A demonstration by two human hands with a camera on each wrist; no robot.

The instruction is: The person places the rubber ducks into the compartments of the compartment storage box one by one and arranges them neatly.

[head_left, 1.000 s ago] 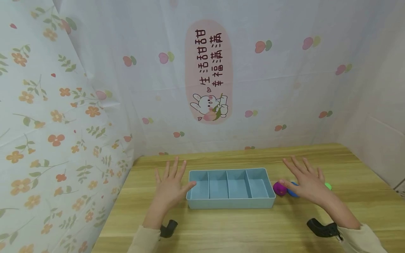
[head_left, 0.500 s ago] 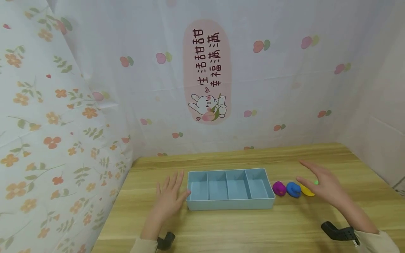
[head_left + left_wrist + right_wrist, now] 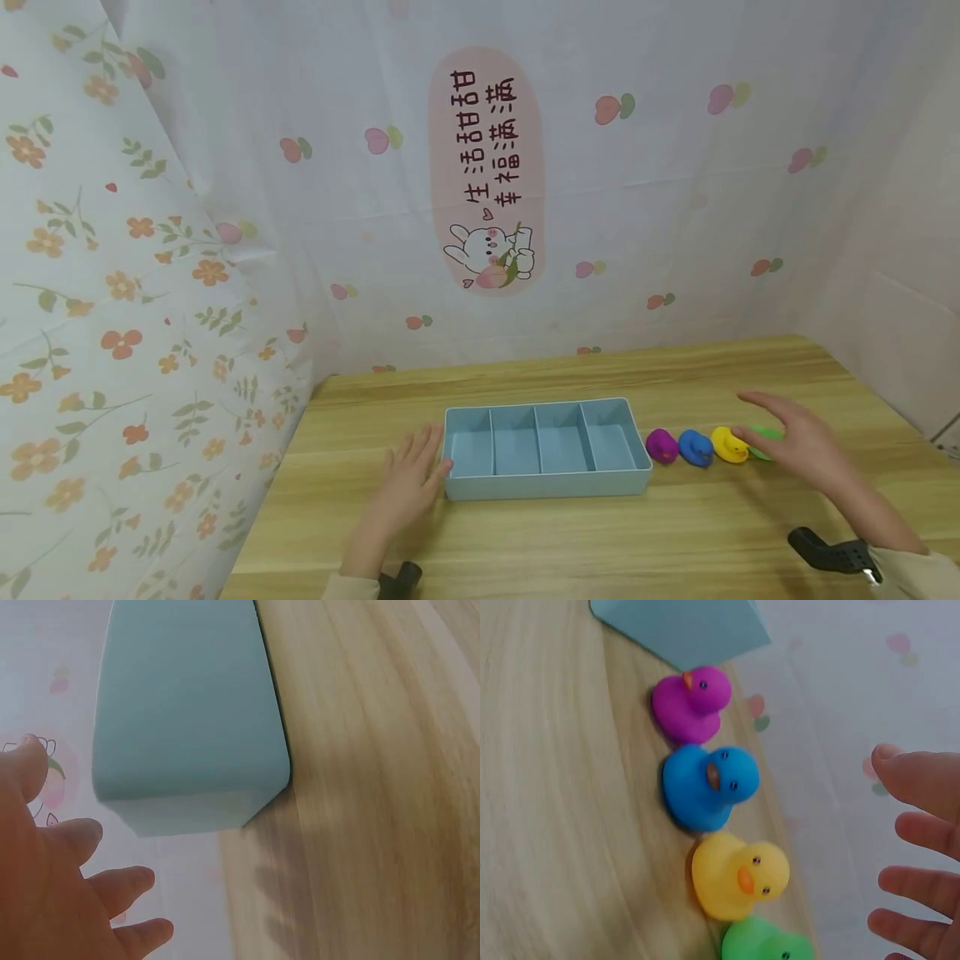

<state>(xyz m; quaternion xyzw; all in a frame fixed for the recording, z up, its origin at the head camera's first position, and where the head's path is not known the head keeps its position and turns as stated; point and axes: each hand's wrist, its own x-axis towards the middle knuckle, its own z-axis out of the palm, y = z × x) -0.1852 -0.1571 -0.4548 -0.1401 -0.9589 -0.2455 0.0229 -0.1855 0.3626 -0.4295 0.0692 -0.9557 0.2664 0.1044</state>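
Observation:
A light blue tray with compartments stands on the table. Beside its left end is my left hand, fingers spread; whether it touches the wall I cannot tell. In the left wrist view the tray's end shows close by the fingers. To the right of the tray is a row of rubber ducks: purple, blue, yellow and green. My right hand hovers by the green duck with thumb and fingers apart, holding nothing, and partly hides that duck in the head view.
The wood-grain table ends at a white printed cloth behind. A flowered cloth hangs along the left side, and another pale cloth on the right.
My right hand has moved right and slightly down, uncovering the blue and yellow ducks. My left hand has lowered and come nearer the tray's left end.

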